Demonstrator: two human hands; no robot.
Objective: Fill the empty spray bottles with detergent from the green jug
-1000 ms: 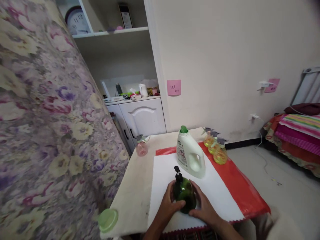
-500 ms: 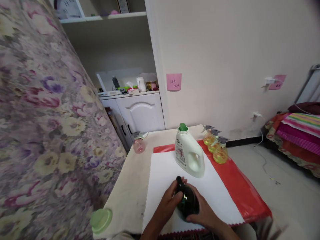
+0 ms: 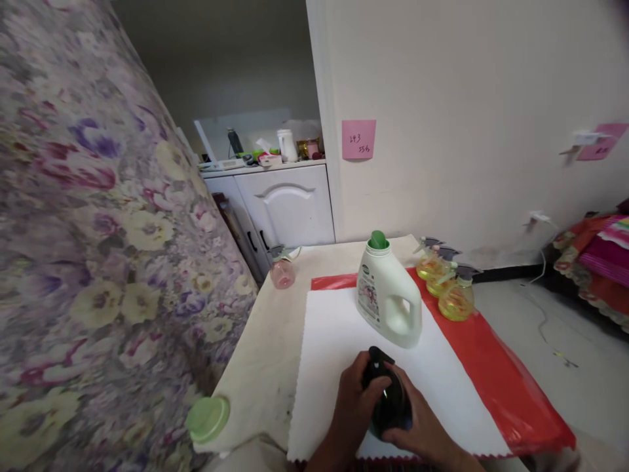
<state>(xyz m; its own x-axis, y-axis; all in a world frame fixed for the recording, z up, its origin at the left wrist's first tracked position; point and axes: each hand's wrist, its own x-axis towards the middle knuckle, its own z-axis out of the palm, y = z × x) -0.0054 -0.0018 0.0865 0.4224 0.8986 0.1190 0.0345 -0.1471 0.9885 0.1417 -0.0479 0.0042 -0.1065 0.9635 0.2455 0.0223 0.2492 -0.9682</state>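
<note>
A dark green pump bottle [image 3: 387, 398] with a black pump head stands on a white cloth [image 3: 334, 341] near the table's front edge. My left hand [image 3: 354, 400] wraps its left side, thumb up by the pump neck. My right hand [image 3: 421, 429] grips its right and lower side. Just beyond the bottle stands a white detergent jug [image 3: 388, 294] with a green cap and a handle.
Three yellow spray bottles [image 3: 449, 283] stand on the red sheet [image 3: 496, 367] at the back right. A pink spray bottle [image 3: 282, 269] sits at the table's back left, a green lid [image 3: 208, 418] at the front left corner. A floral fabric [image 3: 88, 229] rises at left.
The pump bottle, upright a second ago, has tipped toward me, and my hands have closed further around it. The view has dropped and shifted left.
</note>
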